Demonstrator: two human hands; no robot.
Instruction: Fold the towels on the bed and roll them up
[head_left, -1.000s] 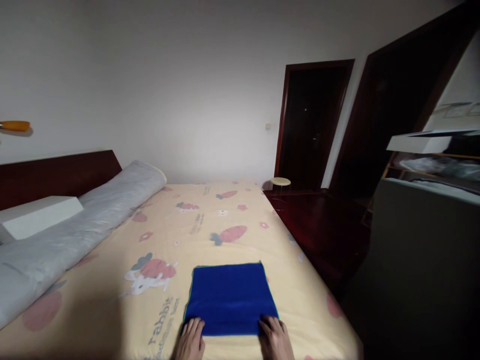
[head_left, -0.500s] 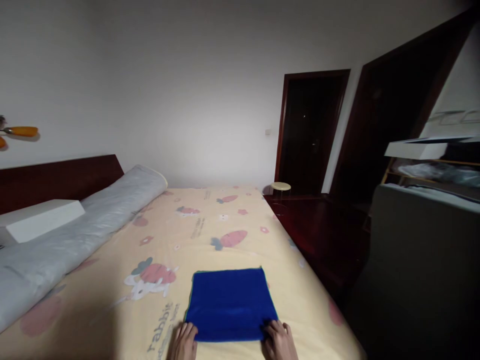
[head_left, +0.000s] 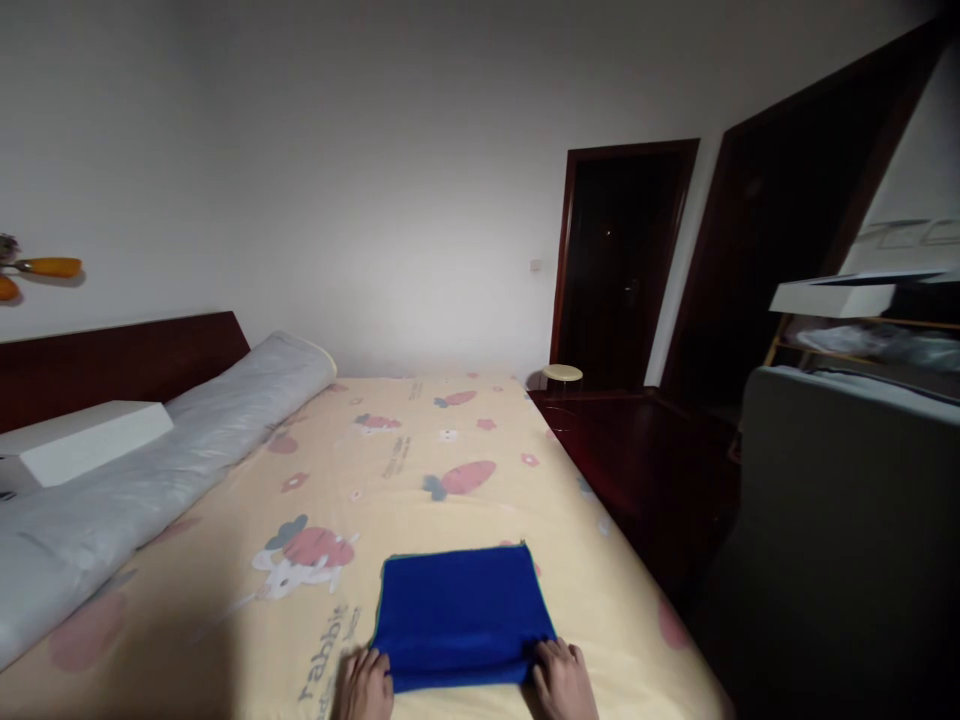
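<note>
A blue cloth (head_left: 461, 610) with a thin green edge lies spread on the yellow patterned bed sheet (head_left: 405, 520), a low fold running across its near part. My left hand (head_left: 367, 683) is closed on the cloth's near left corner, fingers curled. At the near right corner, my right hand (head_left: 562, 678) pinches the cloth in the same way. The fingertips of both hands are partly hidden against the fabric.
A grey rolled quilt (head_left: 217, 420) and a white box (head_left: 90, 437) lie on the bed's left side by the dark headboard (head_left: 127, 355). Beyond the foot stands a round stool (head_left: 562, 373). A dark grey panel (head_left: 847, 500) rises at the right.
The cloth's far edge has come slightly nearer to me, and the near part has bunched into a low fold. Both hands keep hold of the corners.
</note>
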